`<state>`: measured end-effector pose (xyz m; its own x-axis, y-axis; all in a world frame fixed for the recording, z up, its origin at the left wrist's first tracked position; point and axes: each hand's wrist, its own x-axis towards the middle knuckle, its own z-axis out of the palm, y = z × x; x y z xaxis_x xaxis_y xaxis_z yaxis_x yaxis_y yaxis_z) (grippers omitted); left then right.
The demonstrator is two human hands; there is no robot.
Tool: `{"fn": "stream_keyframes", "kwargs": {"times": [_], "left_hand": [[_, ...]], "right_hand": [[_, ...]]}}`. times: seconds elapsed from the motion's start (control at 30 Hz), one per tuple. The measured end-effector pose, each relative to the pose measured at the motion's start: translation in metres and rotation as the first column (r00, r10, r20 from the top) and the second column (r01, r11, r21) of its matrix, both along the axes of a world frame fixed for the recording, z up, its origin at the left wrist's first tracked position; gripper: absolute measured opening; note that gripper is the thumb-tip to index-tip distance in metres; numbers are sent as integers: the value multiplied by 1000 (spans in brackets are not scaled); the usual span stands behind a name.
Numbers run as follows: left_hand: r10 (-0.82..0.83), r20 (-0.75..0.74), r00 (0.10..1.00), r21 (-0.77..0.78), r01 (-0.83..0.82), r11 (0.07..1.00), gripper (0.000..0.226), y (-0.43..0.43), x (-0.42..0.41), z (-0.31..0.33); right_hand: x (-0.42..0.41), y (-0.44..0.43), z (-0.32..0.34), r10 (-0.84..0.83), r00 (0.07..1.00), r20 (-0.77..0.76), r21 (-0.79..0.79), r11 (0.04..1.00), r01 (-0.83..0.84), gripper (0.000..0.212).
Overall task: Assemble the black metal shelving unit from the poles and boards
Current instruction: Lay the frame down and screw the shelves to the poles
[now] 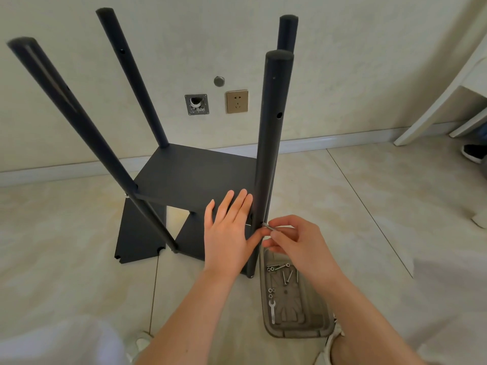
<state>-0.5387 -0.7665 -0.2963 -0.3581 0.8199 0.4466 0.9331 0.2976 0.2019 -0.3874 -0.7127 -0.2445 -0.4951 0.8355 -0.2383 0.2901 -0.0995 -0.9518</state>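
a flat black metal board (195, 175) is seen mounted low between four round black metal poles: the near right pole (271, 143), the near left pole (79, 122), the far left pole (131, 75) and the far right pole (287, 32). the left hand (229, 227) is laid flat, fingers straight, on the board's near right corner, just beside the near right pole. a short silver bolt (268, 226) is pinched between thumb and fingertips of the right hand (292, 238), its tip set against that pole at board level; how far it is driven in cannot be told. the task is judged to be at an early stage, with one shelf up and this corner being fastened. spare black boards (137, 233) lie unfitted on the tiled floor under the frame, and empty holes are seen higher on the poles. loose bolts (286, 275) and a small flat wrench (272, 310) are kept in a grey plastic tray (292, 334) beside the pole's foot
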Motion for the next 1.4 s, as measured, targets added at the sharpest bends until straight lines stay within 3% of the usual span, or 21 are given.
{"fn": "stream_keyframes", "kwargs": {"times": [0.9, 1.4], "left_hand": [[2, -12, 1000, -5, -2, 1000, 67, 0, 0, -2], [-7, -5, 1000, -20, 7, 1000, 67, 2, -1, -6]], "right_hand": [[1, -1, -4, 67, 996, 57, 174, 982, -76, 20], [-6, 4, -5, 53, 999, 4, 150, 987, -53, 17]]}}
